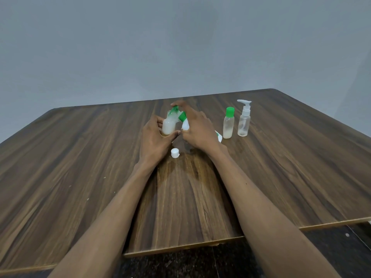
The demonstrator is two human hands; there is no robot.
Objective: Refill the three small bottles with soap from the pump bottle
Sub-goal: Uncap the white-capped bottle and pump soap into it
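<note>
At the middle of the bench point(80, 157), one small bottle point(169, 126) nearly full of white soap is gripped by the left hand point(155, 140), the white green-collared pump bottle point(184, 122) is clasped, tilted, by the right hand point(197, 130), beside two small bottles, one green-capped bottle point(228, 123) with little soap and one near-empty spray bottle point(244, 119), and one loose white cap point(174, 153).

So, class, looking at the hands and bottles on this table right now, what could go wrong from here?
1. The right hand tips the soap bottle over the small bottle in the left hand; that bottle already looks nearly full, so it may overflow.
2. The loose white cap lies just beside the left wrist and could get knocked away.
3. The green-capped bottle and spray bottle stand near the right hand; a sideways move might topple them.
</note>
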